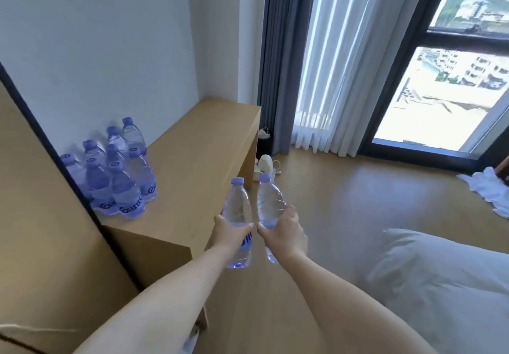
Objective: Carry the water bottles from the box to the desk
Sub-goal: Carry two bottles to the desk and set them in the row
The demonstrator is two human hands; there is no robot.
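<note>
My left hand [230, 234] grips a clear water bottle [236, 205] with a pale purple cap, held upright just off the near right edge of the wooden desk [198, 155]. Beside it, my right hand [283, 234] holds a second water bottle [269, 202] of the same kind, tilted slightly, over the floor. Both hands wrap the bottles' lower halves. Several identical bottles [118, 169] stand grouped on the desk's left side against the wall. The box is not in view.
A tall wooden panel with a dark edge [41, 188] borders the desk on the left. A bed with a white pillow [440, 285] lies at the lower right. Curtains [325, 59] and a window stand ahead; small items [265, 165] lie on the floor past the desk.
</note>
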